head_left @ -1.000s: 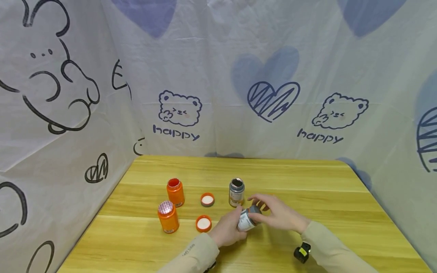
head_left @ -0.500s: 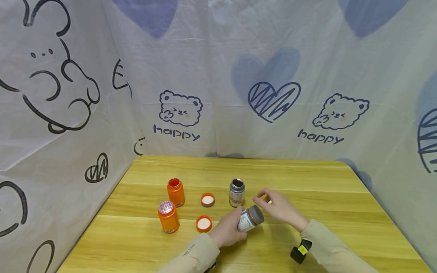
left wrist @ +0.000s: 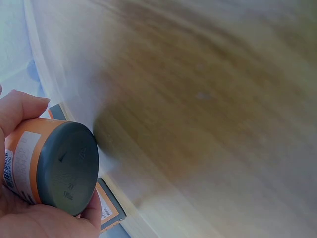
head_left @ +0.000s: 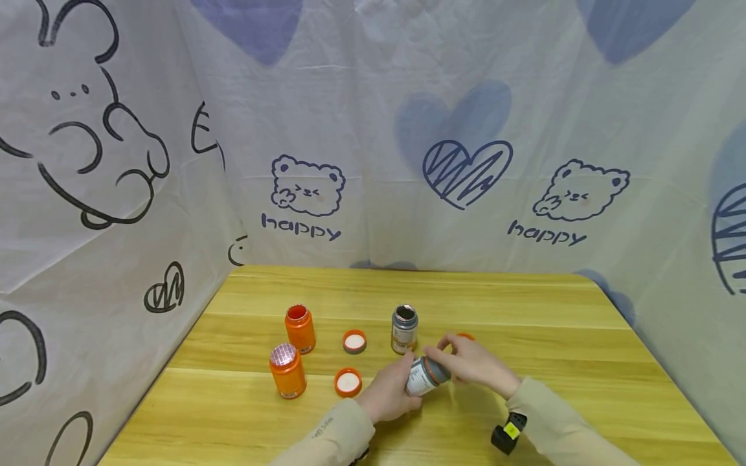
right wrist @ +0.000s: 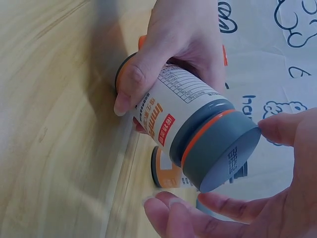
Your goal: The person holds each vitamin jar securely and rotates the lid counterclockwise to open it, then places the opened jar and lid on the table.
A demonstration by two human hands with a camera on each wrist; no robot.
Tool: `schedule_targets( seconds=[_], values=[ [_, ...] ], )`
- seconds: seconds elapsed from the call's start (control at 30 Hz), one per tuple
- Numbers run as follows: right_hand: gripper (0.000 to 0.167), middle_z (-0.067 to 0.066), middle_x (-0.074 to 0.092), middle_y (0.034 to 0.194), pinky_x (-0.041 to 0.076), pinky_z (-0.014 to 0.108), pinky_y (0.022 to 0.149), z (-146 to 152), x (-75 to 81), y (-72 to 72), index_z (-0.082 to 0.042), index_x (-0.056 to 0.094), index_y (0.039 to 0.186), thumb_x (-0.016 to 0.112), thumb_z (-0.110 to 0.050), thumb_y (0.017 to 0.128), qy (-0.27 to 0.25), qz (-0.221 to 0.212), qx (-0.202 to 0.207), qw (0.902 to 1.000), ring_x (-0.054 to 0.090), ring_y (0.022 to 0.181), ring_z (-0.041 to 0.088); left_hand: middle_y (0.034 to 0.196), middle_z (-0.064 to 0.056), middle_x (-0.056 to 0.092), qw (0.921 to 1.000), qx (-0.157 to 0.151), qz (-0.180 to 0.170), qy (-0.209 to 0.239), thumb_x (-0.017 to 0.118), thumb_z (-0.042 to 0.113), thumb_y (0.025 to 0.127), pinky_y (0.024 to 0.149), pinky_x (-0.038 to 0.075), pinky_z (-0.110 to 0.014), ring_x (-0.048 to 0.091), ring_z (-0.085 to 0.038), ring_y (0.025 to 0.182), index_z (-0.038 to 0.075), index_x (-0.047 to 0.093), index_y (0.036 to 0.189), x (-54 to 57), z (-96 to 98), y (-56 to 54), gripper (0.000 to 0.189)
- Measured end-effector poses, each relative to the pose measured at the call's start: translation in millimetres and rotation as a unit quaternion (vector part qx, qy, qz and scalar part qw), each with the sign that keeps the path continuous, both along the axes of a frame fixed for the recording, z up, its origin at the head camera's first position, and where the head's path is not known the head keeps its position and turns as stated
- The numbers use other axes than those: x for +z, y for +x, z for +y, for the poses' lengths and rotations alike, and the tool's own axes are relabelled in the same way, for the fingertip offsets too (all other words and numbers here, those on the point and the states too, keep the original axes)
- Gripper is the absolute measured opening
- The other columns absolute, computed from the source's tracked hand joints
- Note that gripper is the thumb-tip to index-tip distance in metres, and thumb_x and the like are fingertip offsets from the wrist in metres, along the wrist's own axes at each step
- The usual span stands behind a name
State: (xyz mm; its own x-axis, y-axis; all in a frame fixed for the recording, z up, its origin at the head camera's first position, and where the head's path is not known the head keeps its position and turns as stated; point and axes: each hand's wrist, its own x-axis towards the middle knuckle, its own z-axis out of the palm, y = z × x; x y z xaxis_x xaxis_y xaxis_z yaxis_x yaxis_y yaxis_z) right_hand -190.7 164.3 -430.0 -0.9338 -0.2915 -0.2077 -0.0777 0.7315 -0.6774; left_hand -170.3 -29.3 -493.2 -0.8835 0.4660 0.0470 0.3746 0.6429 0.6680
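My left hand (head_left: pixel 389 391) grips a grey supplement bottle (head_left: pixel 418 377) by its white-labelled body, tilted over the table. The bottle's dark base (left wrist: pixel 69 168) faces the left wrist camera. Its grey cap (right wrist: pixel 223 153), with an orange ring, is on. My right hand (head_left: pixel 478 366) pinches the cap at its edge, thumb on one side and forefinger on the other. Just behind stands an uncapped grey bottle (head_left: pixel 405 330).
An uncapped orange bottle (head_left: pixel 300 329) and a foil-sealed orange bottle (head_left: pixel 288 372) stand at left. Between them and my hands lie a grey-rimmed lid (head_left: pixel 354 342) and an orange lid (head_left: pixel 348 382), white insides up. Another orange piece (head_left: pixel 466 336) shows behind my right hand.
My right hand was at the cap, drew back to the right off it, and is now back at the cap. The left hand keeps the bottle in place.
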Motion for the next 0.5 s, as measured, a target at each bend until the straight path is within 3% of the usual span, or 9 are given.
schedule_targets(
  seconds=[0.1,0.27,0.5],
  values=[
    [0.046,0.009,0.062,0.065,0.040,0.027,0.049,-0.7,-0.9,0.1,-0.010,0.063,0.108,0.057,-0.054,0.097,0.002,-0.005,0.005,1.0000,0.051,0.047,0.016,0.108,-0.002,0.067,1.0000,-0.001,0.001,-0.001,0.084,0.005,0.074,0.082,0.053,-0.028,0.063,-0.011,0.094,0.011,0.050,0.123,0.3,-0.1,-0.1,0.060],
    [0.044,0.005,0.064,0.072,0.047,0.029,0.050,-1.1,-2.3,1.7,-0.010,0.063,0.105,0.057,-0.053,0.097,-0.001,-0.012,0.010,0.9999,0.059,0.051,0.019,0.107,-0.001,0.067,1.0000,-0.002,0.008,-0.005,0.084,0.005,0.073,0.082,0.053,-0.028,0.063,-0.010,0.094,0.012,0.050,0.121,-0.6,-0.3,-0.2,0.059],
    [0.046,0.007,0.065,0.081,0.055,0.037,0.055,-2.2,-3.1,3.2,-0.009,0.062,0.110,0.059,-0.053,0.096,0.000,-0.027,0.006,0.9996,0.063,0.055,0.022,0.112,-0.002,0.067,0.9999,-0.002,0.011,-0.006,0.083,0.005,0.073,0.087,0.053,-0.029,0.064,-0.012,0.099,0.014,0.050,0.125,0.1,0.2,0.6,0.061]
  ],
)
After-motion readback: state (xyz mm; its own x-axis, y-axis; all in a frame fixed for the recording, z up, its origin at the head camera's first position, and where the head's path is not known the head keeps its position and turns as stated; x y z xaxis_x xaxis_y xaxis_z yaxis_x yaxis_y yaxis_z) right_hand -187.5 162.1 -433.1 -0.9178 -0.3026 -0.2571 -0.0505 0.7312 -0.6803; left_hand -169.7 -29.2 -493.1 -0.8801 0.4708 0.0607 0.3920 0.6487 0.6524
